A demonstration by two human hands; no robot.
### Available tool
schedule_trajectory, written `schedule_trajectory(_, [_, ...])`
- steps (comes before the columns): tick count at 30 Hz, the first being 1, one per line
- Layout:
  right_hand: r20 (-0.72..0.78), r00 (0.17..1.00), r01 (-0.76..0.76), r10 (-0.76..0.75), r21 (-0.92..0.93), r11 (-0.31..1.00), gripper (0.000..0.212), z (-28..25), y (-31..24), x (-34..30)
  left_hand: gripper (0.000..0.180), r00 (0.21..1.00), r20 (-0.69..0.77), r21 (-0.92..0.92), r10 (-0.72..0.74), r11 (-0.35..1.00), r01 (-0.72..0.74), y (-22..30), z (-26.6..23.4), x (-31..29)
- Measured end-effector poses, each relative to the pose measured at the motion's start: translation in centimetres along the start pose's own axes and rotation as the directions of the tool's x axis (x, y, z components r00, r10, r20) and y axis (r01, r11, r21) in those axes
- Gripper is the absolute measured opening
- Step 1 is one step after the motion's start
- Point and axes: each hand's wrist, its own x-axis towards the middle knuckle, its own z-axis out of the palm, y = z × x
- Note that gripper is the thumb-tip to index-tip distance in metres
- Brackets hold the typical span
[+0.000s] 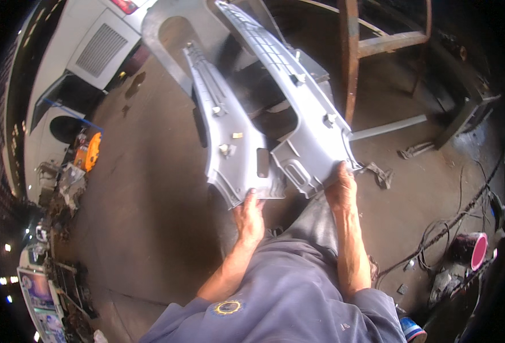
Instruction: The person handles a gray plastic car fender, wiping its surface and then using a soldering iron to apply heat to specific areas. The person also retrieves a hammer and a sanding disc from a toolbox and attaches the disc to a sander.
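Observation:
Two long grey plastic trim panels stretch away from me, side by side, ribbed inside and set with small clips. My left hand [249,222] grips the near end of the left trim panel [224,123], thumb on top. The right trim panel [315,128] is longer and has an oval recess near its close end; my right hand [341,188] is closed on its lower right corner. Their near ends lie almost together, while the far ends spread apart. Beneath and beyond them is a larger grey moulded piece [175,43] with a rounded opening, partly hidden by the panels.
A rusty metal frame [350,63] stands at the far right. Cables [435,240] and a pink-rimmed container [478,251] lie on the right floor. A white vehicle [95,48] stands at the far left, with an orange part [92,151] and clutter below it.

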Motion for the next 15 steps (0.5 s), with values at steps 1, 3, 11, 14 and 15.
schedule_trajectory(1, [0.002,1.000,-0.025,0.025,-0.004,1.000,0.046,-0.32,-0.17,0.01,0.039,1.000,0.008,0.027,0.011,1.000,-0.011,-0.11,-0.06,0.09])
schedule_trajectory(3, [0.006,1.000,0.001,-0.001,0.006,1.000,0.046,-0.67,-0.24,0.09,0.041,0.999,0.037,-0.013,0.007,1.000,-0.006,0.19,0.48,-0.20])
schedule_trajectory(11, [-0.028,1.000,-0.011,0.012,0.016,1.000,0.037,-0.42,-0.15,-0.01,0.034,0.999,0.031,0.046,-0.007,0.999,0.006,-0.13,-0.31,-0.01])
schedule_trajectory(14, [-0.031,1.000,0.000,0.000,0.009,1.000,0.036,-0.61,-0.10,0.09,0.031,0.999,0.032,0.045,0.003,0.999,-0.004,-0.06,-0.11,-0.07])
schedule_trajectory(15, [-0.030,1.000,0.005,-0.005,0.007,1.000,0.036,-0.64,-0.08,0.12,0.030,0.999,0.033,0.039,0.012,0.999,-0.013,-0.09,-0.04,-0.08])
